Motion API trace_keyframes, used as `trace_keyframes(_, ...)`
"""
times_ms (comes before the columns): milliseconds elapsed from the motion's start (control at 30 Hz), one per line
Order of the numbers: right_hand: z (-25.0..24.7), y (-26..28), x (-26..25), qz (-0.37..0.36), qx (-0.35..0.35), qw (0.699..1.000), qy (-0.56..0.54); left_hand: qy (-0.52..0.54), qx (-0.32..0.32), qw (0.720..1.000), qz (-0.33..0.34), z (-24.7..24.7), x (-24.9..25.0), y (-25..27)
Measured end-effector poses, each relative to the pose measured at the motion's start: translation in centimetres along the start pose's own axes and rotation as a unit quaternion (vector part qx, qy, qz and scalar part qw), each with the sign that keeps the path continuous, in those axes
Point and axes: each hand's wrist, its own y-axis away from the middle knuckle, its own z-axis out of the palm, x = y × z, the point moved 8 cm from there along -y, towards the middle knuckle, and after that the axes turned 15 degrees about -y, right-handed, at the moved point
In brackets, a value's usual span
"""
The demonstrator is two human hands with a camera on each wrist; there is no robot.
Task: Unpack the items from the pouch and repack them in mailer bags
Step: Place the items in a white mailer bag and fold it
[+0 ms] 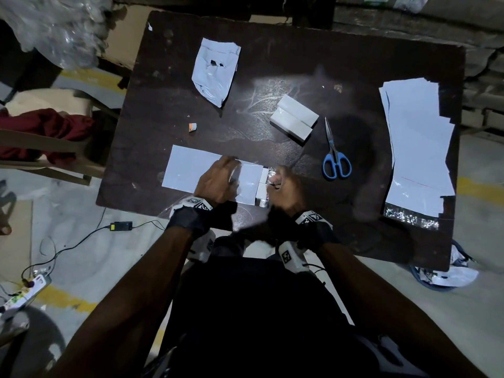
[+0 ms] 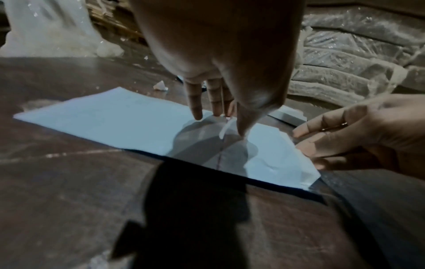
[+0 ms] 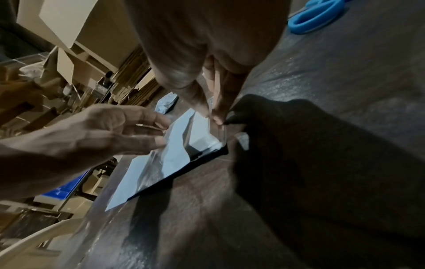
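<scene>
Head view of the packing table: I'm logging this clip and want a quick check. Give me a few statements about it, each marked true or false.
1. The scissors lie on the table, untouched. True.
2. The left hand rests on the mailer bag near the table's front edge. True.
3. The stack of mailer bags sits at the left of the table. False: it is on the right side.
4. The right hand holds the scissors. False: its fingers pinch at the bag's open end.
5. Two white boxes sit side by side near the table's middle. True.
</scene>
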Motion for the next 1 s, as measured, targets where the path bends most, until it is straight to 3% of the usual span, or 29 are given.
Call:
trace_keyframes(200, 0.7, -0.4, 0.3, -0.011, -0.068, 0.998, 0.017, -0.045, -0.036, 0.998, 0.028, 0.1, 0.2, -1.0)
trace_keyframes(600, 0.3, 0.9, -0.1, -0.067, -0.070, 0.995, 0.011, -0.165, -0.128, 0.973, 0.098, 0.6, 1.7, -3.3)
trace_keyframes(733, -0.1, 0.9, 1.8, 0.009, -0.065, 0.996, -0.066, -0.195, -0.161, 0.961, 0.108, 1.0, 2.1, -4.0)
trace_keyframes(900, -1.9, 0.7, 2.6, 0.019, -0.055, 0.995, -0.076, -0.091, -0.196, 0.970, 0.107, 0.7, 2.3, -4.1)
trace_keyframes(1000, -2.5, 0.5, 2.9, 0.069, -0.035, 0.980, -0.183, 0.051, -0.185, 0.976, 0.103, 0.3, 2.0, -4.2)
